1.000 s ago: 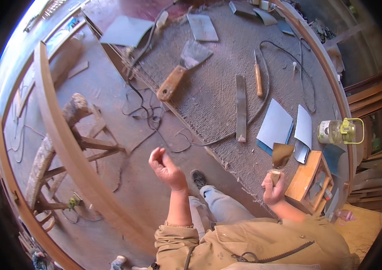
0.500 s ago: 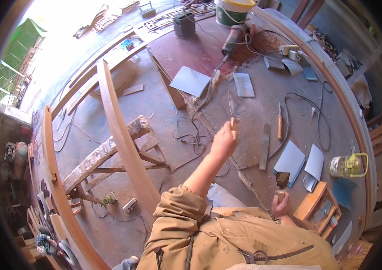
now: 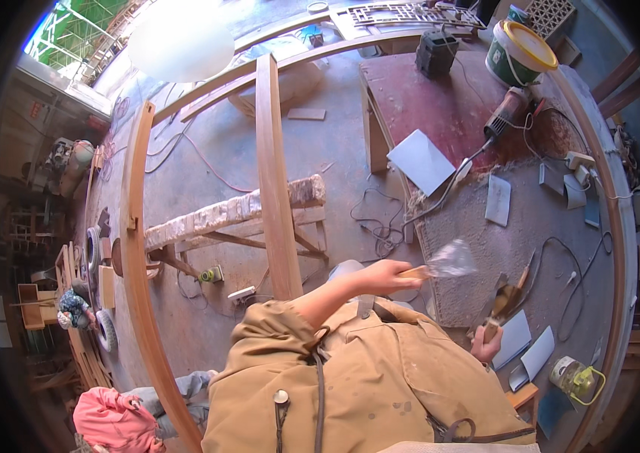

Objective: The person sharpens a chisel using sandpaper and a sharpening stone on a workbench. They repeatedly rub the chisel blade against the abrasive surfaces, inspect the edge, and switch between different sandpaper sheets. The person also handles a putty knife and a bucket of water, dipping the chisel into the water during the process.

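My left hand (image 3: 389, 278) reaches across in front of my jacket, its fingers closed round the wooden handle of a scraper (image 3: 452, 260). Its wide blade points right and is smeared by motion. At lower right, my right hand (image 3: 486, 345) grips the wooden handle of a second scraper-like tool (image 3: 506, 300), whose dark blade has brownish material on it. The blades are apart. Beyond the right hand's tool lies a thin wooden-handled tool (image 3: 524, 276) on the dusty worktable (image 3: 463, 219). Folded grey-white sheets (image 3: 514, 338) lie just right of my right hand.
Long wooden beams (image 3: 271, 166) stand at left, beside a wrapped trestle (image 3: 214, 215). A corded power tool (image 3: 507, 112), a yellow-rimmed bucket (image 3: 512, 60) and a dark boxy device (image 3: 436, 54) stand far right. A jar (image 3: 573, 377) sits near right. A pink-clad person (image 3: 116, 419) is lower left.
The view has swung left, bringing a pink-clad person into sight. My left hand has drawn back toward my body, its scraper tipping from upright to sideways. Both hands keep their tools.
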